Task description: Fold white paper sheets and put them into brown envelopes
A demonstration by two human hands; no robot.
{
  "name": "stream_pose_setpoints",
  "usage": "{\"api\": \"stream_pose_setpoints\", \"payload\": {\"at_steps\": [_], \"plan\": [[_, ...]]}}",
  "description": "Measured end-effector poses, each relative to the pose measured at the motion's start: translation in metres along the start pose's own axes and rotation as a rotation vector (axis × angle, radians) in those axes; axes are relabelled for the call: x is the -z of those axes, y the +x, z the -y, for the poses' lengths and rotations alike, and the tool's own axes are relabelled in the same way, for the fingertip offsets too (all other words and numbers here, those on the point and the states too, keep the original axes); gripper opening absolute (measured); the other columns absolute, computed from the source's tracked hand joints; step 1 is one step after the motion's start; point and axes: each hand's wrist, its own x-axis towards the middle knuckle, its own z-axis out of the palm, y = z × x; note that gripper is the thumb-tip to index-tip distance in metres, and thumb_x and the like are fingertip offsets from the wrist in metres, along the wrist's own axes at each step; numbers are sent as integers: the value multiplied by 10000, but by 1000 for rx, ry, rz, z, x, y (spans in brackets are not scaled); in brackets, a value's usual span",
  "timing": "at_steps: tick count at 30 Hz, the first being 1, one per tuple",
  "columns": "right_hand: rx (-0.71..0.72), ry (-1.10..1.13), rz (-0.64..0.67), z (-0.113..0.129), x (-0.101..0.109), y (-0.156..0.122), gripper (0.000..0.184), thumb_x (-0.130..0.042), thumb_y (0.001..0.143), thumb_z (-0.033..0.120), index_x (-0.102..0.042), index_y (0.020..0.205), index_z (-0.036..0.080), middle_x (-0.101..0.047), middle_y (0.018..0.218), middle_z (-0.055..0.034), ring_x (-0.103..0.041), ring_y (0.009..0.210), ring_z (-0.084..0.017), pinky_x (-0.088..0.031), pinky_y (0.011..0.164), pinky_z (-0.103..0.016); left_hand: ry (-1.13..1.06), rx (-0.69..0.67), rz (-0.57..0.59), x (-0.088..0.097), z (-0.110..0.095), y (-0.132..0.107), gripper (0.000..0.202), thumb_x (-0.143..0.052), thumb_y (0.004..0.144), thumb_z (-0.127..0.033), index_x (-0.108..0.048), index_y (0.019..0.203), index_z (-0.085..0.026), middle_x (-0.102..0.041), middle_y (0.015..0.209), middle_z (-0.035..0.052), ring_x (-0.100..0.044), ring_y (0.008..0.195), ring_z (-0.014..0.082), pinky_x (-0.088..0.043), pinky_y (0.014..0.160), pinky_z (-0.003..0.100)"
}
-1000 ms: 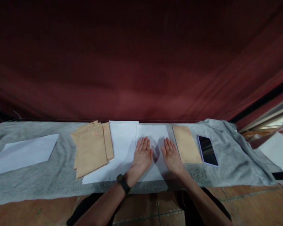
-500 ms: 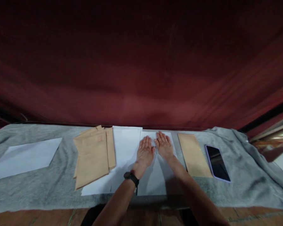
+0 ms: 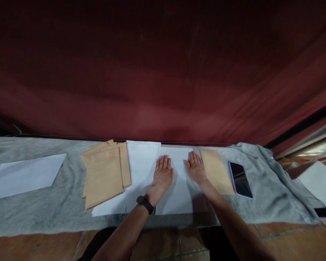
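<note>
A white sheet of paper [image 3: 179,181] lies on the grey cloth, lengthwise away from me. My left hand [image 3: 163,174] rests palm down near its left edge, fingers stretched out. On the right edge of the same sheet lies my right hand [image 3: 196,167], also flat, its thumb set apart. Neither hand holds anything. More white paper [image 3: 142,163] sits to the left, partly covered by a fanned pile of brown envelopes [image 3: 104,177]. Just right of my right hand is a single brown envelope [image 3: 217,172].
A phone [image 3: 240,180] with a pale purple edge lies right of the single envelope. At the far left is another white sheet [image 3: 27,174]. The grey cloth [image 3: 70,203] covers the work surface, and a dark red curtain [image 3: 157,90] hangs behind it. Tiled floor [image 3: 163,244] shows below.
My hands have moved apart across the sheet, from close together to its left and right sides. The view has shifted slightly. Envelopes and phone keep their places on the cloth.
</note>
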Motion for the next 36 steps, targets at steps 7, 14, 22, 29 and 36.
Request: {"api": "stream_pose_setpoints", "payload": {"at_steps": [7, 14, 22, 29, 36], "plan": [[104, 13, 62, 4, 44, -78, 567, -345, 1059, 367, -372, 1531, 55, -452, 1544, -222, -424, 1440, -319, -411, 1141, -516, -63, -251, 88, 13, -17, -62, 553, -415, 1009, -390, -425, 1510, -156, -352, 1619, 147, -271, 1518, 320, -188, 1203, 660], [244, 114, 133, -6, 94, -140, 584, -394, 1052, 301, -242, 1594, 144, -450, 1558, -171, -434, 1443, -274, -449, 1152, -486, -106, -394, 246, 39, -22, -113, 719, -520, 923, -489, -383, 1524, -119, -307, 1631, 188, -220, 1532, 340, -177, 1206, 653], [282, 119, 187, -9, 119, -155, 622, -449, 1022, 273, -237, 1594, 156, -413, 1582, -176, -416, 1454, -291, -464, 1146, -508, -53, -474, 272, 45, -23, -131, 667, -464, 859, -185, -390, 1514, -77, -316, 1621, 206, -243, 1524, 344, -247, 1201, 608], [343, 180, 327, -26, 132, -150, 657, -469, 939, 174, -303, 1575, 165, -377, 1610, -138, -368, 1484, -248, -440, 1172, -458, 40, -532, 107, 41, -5, -133, 691, -417, 884, -88, -308, 1565, -116, -345, 1619, 165, -298, 1512, 278, -297, 1222, 488], [371, 138, 365, -26, 138, -142, 643, -535, 899, 205, -413, 1528, 142, -406, 1590, -158, -414, 1455, -275, -445, 1162, -456, 95, -543, 54, 42, 2, -133, 706, -400, 874, -23, -356, 1548, -227, -378, 1611, 115, -298, 1513, 258, -340, 1218, 490]]}}
